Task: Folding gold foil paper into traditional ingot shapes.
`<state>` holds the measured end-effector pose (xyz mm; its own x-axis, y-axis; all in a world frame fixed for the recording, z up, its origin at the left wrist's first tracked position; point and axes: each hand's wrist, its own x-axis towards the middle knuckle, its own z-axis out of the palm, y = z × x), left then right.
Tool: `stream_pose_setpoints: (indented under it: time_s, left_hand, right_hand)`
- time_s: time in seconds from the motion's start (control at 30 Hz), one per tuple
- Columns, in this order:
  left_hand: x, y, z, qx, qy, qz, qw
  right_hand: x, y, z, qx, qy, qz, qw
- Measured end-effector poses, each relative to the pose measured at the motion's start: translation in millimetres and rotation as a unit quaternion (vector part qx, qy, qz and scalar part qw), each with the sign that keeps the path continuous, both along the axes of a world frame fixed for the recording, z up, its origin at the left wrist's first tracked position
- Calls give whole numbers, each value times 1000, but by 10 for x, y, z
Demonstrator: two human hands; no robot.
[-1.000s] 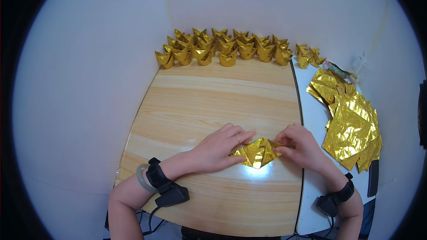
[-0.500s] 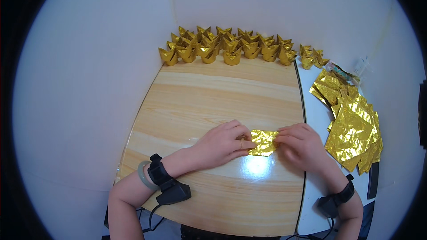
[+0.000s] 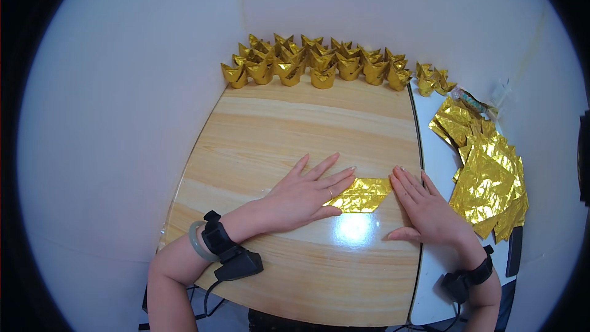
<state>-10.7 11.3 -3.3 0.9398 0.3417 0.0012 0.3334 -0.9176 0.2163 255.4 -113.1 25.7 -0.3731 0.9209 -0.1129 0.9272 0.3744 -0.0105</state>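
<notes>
Your left hand [image 3: 301, 201] spreads its fingers over one end of the gold paper [image 3: 364, 195] on the table [image 3: 276, 141], your right hand [image 3: 429, 210], thumb splayed, at the other.

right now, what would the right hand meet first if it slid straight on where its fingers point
Probably the folded gold paper, its upper corner right beside the right hand; depth is unclear, so the hand might just skim past toward the standing gold shapes.

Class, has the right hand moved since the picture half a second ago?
Yes: the right hand has shifted slightly rightward, judged against the dark table seam.
</notes>
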Motion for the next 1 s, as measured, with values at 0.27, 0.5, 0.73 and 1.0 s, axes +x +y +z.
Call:
stream_pose_setpoints:
  time_s: [0.27, 0.5, 0.73, 1.0]
  left_hand:
    - [-26, -7, 10, 10, -7, 6, 1000]
    - [-98, 96, 72, -19, 29, 3, 999]
    - [-98, 140, 44, -36, -113, -69, 991]
    - [75, -165, 36, -16, -219, -16, 975]
  right_hand:
    - [-282, 43, -40, 8, 46, 105, 993]
    - [-131, 1, 0, -1, 43, 70, 997]
    - [-207, 53, -87, 82, 78, 17, 993]
    - [-271, 130, -66, 136, 189, 78, 969]
